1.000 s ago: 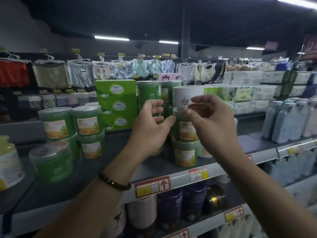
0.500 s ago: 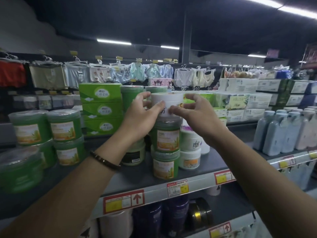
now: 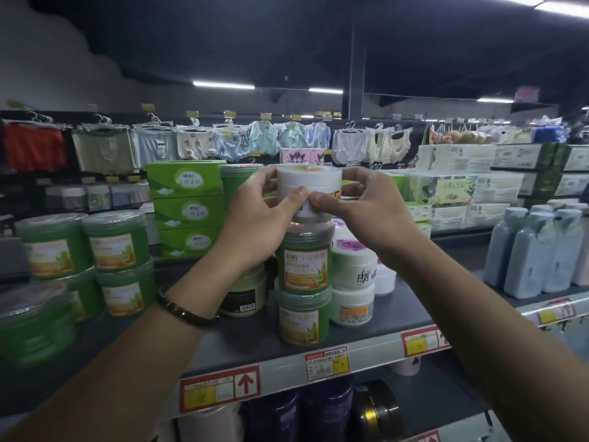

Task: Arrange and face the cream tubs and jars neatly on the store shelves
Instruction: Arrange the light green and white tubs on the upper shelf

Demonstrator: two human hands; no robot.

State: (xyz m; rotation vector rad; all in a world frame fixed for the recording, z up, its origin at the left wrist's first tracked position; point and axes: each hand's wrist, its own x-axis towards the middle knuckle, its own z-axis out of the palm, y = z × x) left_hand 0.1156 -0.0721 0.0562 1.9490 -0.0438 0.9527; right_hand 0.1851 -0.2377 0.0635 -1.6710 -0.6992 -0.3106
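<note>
Head view, store aisle. I log both hands up at the upper shelf (image 3: 366, 333), clamped on one white tub (image 3: 309, 186).

Left hand (image 3: 255, 224): fingers curled round the tub's left side, thumb pressed on the front label. Right hand (image 3: 360, 212): fingers wrapped behind the right side, thumb on the front. The two thumb tips meet, or nearly meet, at the middle of the label; I cannot separate them. Beaded bracelet (image 3: 186, 311) on the left wrist.

Tub position: upright, lid up, directly above a two-high stack, with the upper green jar (image 3: 304, 263) on the lower green jar (image 3: 302, 320), both labels facing me. The tub's base is at the upper jar's lid. I cannot tell whether its weight is on the lid.

Just right of the stack: two white jars (image 3: 353, 272), one on the other, the upper with dark script facing out. Just left, partly behind the left hand: a low pale-green tub (image 3: 245, 295), barcode label turned forward.

Further left on the same shelf: more green jars (image 3: 116, 244) stacked in twos, and behind them green boxes (image 3: 186, 205) three high. Far right: grey bottles (image 3: 529, 253) in a row. Red-and-yellow price tags (image 3: 326, 363) along the shelf edge. Garments on hangers (image 3: 156, 145) across the back.
</note>
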